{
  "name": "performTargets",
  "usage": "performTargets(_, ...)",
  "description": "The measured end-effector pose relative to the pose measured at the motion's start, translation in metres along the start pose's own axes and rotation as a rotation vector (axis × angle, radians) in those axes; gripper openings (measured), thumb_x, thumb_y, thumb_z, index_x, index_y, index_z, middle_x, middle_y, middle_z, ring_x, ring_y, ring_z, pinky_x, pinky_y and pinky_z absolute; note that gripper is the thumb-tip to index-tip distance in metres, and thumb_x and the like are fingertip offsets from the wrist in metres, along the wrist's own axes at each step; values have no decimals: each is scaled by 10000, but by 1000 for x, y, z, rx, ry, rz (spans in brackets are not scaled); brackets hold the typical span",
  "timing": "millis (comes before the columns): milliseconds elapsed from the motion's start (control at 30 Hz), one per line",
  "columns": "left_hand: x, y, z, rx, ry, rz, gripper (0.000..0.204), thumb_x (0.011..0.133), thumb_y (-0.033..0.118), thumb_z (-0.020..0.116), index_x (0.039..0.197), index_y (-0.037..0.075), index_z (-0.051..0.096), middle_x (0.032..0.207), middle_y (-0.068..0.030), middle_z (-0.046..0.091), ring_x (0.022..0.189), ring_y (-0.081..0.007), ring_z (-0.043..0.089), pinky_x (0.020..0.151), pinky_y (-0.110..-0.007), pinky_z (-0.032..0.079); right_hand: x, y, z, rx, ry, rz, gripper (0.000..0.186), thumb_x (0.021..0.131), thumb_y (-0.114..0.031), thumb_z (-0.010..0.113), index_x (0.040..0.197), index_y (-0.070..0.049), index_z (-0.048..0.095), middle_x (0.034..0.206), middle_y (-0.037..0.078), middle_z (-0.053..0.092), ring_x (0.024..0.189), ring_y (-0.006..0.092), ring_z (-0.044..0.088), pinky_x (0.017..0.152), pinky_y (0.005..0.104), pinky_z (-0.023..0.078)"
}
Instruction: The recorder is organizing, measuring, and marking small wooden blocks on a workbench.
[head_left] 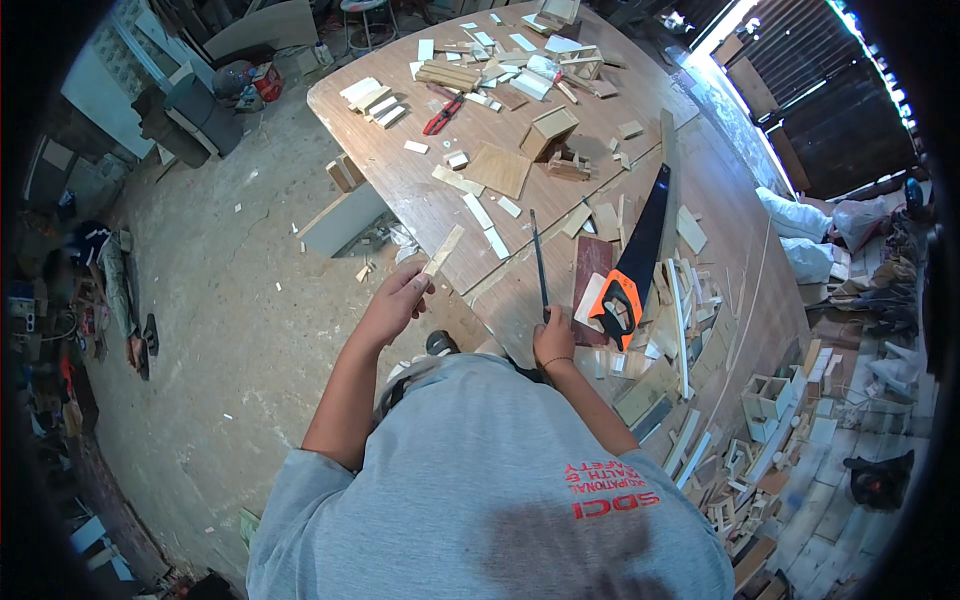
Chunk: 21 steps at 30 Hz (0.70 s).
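Between the fingers of my left hand [398,298] is a short, pale wood strip [444,251], its far end angled up beside the table edge. My right hand [554,338] is closed round the near end of a long, narrow, dark file [540,260], which points away over the table. Just right of that hand lies a handsaw [632,278] with an orange and black handle and a dark blade. A reddish-brown board [593,275] lies partly under a small pale wood block near the saw handle.
The wooden table [400,185] carries many wood offcuts, red-handled pliers [442,112], a square thin board [499,170] and a small wooden box [548,133]. Scrap wood and small frames [765,402] crowd the right side. A grey panel [343,220] stands by the table's left edge.
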<state>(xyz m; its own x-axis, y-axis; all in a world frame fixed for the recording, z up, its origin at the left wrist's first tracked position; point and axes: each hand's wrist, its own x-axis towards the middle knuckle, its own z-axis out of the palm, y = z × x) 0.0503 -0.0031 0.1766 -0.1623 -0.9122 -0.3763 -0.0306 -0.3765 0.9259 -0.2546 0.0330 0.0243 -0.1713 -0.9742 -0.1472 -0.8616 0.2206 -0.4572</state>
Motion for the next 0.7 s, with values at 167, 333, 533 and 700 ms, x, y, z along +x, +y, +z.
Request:
performTargets(167, -11, -7, 8, -27, 31, 22, 241, 949, 241, 437, 1016, 47, 561, 834, -11, 534, 666, -97, 478, 614, -247, 420, 3, 6, -4, -42, -70, -9, 395, 801, -126, 518, 1175, -48, 418, 1025, 262, 575, 907, 428, 581, 791, 496, 465)
performTargets(333, -27, -3, 14, -21, 37, 17, 237, 941, 252, 458, 1007, 49, 561, 828, -5, 527, 661, -95, 475, 607, -250, 419, 16, 6, -7, -117, -148, 12, 391, 808, -147, 509, 1176, -34, 438, 938, 262, 614, 866, 433, 601, 773, 503, 474)
performTargets(533, -16, -20, 4, 3, 24, -21, 283, 926, 237, 496, 1110, 38, 573, 849, -6, 547, 682, -97, 482, 627, -249, 421, 26, 10, -5, -74, -208, 47, 373, 812, -160, 501, 1155, -29, 441, 967, 278, 602, 893, 431, 601, 784, 502, 475)
performTargets(700, 15, -37, -21, 60, 85, 64, 337, 873, 153, 604, 1188, 38, 572, 827, 17, 545, 692, -82, 463, 625, -233, 404, 29, 9, -2, -15, -114, 59, 324, 809, -183, 504, 1095, -42, 444, 914, 286, 607, 868, 450, 591, 765, 506, 468)
